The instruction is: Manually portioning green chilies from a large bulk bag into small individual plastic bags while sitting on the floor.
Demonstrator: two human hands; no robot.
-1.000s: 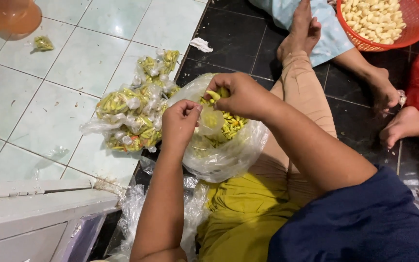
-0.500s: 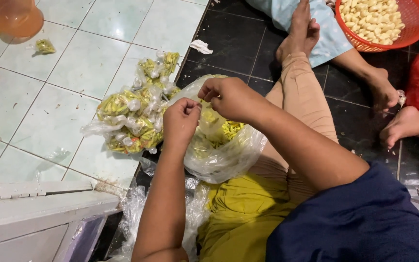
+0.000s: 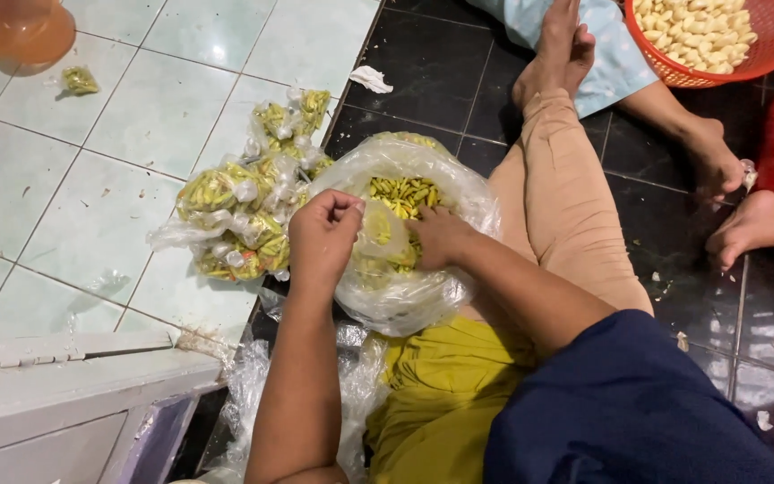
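Head view: the person sits on the floor with a large clear plastic bag of small yellow-green chili peppers propped against their leg. Half a second ago both hands were raised together above the bag's mouth, close enough to be working one small item between them. Now they have parted. The right hand has dropped down into the open bag, its fingers curled in among the peppers and half hidden by the plastic, so I cannot tell whether they are spread or closed on anything. The left hand has stayed at the near-left rim of the bag, its fingers pressed together in a pinch on what looks like a small clear bag, though the plastic there is too crumpled to be sure.

That change reads to me as one small portion finished and a fresh scoop being taken from the big bag.

Just left of the big bag, across the line where the pale green tiles meet the black ones, lies a heap of small tied packets of the same peppers. One stray packet sits well apart, toward the far-left corner of the floor, near an orange bowl. At the far-right corner another person's bare feet rest beside a red basket of pale peeled cloves.
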